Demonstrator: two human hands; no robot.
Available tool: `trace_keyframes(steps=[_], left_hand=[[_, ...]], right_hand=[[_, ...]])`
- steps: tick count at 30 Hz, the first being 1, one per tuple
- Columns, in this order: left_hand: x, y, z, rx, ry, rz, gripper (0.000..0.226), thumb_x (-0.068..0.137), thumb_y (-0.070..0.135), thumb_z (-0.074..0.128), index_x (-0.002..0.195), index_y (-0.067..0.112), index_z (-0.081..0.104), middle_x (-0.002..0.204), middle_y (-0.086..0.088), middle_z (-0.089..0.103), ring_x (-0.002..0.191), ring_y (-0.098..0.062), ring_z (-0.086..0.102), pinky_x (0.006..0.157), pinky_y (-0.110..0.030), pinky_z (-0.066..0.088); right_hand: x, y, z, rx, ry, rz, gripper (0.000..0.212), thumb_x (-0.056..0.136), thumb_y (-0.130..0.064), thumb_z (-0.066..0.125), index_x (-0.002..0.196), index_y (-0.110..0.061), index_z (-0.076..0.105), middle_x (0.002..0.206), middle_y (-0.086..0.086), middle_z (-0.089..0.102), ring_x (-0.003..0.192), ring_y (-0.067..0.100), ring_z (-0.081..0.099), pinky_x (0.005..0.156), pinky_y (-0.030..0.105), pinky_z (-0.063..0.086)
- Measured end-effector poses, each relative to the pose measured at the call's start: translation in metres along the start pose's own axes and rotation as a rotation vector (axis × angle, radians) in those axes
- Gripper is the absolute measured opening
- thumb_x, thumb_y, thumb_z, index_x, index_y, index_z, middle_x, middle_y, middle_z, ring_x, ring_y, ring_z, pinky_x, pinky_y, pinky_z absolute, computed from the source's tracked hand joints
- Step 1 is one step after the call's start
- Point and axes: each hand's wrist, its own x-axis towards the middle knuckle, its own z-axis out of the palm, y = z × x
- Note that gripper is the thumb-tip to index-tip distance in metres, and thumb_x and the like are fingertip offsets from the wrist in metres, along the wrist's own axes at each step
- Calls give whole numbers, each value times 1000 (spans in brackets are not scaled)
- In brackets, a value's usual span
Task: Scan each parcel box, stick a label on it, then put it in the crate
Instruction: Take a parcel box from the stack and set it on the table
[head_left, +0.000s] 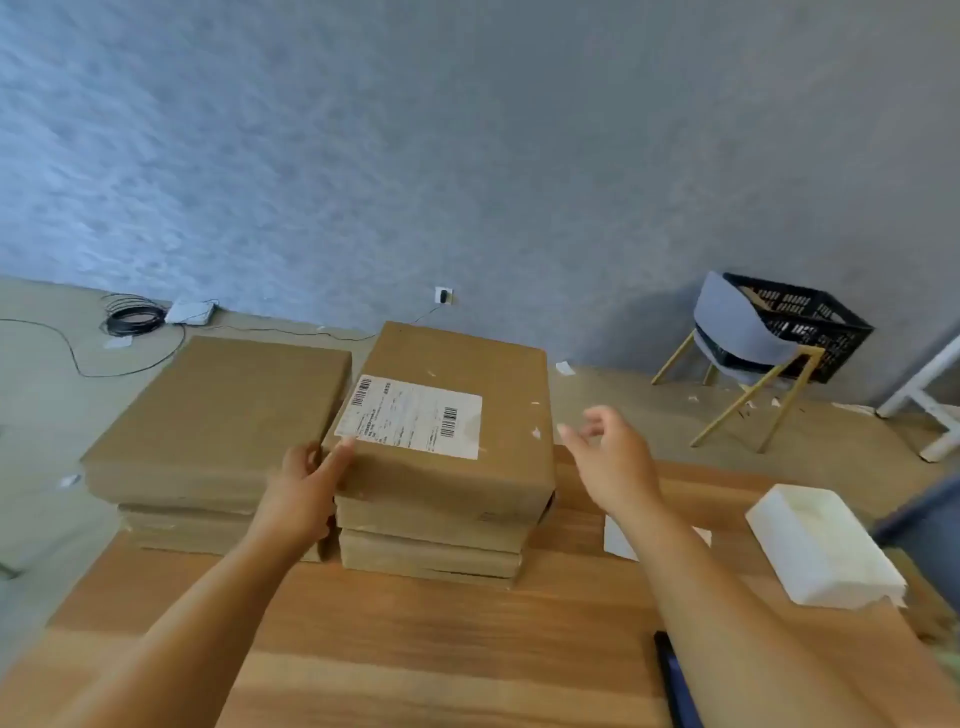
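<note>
Flat brown parcel box (452, 483), white barcoded label (410, 415) on top, left hand (306, 483) gripping its 8 o'clock corner, right hand (613, 457) spread at 3 o'clock

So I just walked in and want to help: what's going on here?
A person is working through two stacks of parcel boxes on a wooden table. Their left hand grips the near left corner of the labelled box topping the right stack, while the right hand hangs open beside it, not touching. The black crate sits on a chair by the wall.
</note>
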Motion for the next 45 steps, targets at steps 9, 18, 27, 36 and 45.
trace_keyframes(steps=[9, 18, 27, 36, 45], left_hand=[[18, -6, 21, -162, 44, -17, 34, 80, 57, 59, 103, 32, 51, 95, 4, 59, 72, -28, 70, 66, -44, 59], [-7, -7, -14, -362, 0, 167, 23, 88, 38, 56, 111, 35, 61, 99, 6, 69, 82, -23, 69, 66, -30, 54], [-48, -29, -61, -294, -125, 236, 37, 83, 42, 56, 120, 34, 57, 88, 12, 68, 74, -14, 60, 69, -31, 47], [-107, -97, -47, -243, -162, 110, 81, 64, 53, 72, 131, 24, 39, 137, 4, 42, 103, -17, 61, 82, -42, 54], [-167, -160, -22, -68, -343, 11, 66, 74, 12, 75, 128, 31, 42, 110, 25, 56, 99, -3, 61, 68, -18, 48]], right_hand=[[61, -5, 33, 233, -394, 109, 35, 90, -41, 57, 117, -19, 57, 115, 2, 65, 98, 21, 64, 91, 46, 52], [16, 5, 9, 420, -103, 98, 80, 77, -57, 66, 142, -27, 29, 130, -9, 47, 111, 14, 54, 90, 35, 45], [-77, 15, -22, 527, -320, 129, 55, 62, -57, 78, 110, -31, 67, 106, -11, 71, 97, 13, 68, 79, 34, 56], [-210, 60, 4, 538, -73, 341, 64, 70, -49, 79, 123, -20, 59, 116, -5, 66, 104, 16, 64, 86, 38, 54], [-308, 103, 22, 469, -78, 563, 46, 76, -43, 75, 114, -24, 58, 109, -5, 67, 93, 9, 66, 81, 37, 56]])
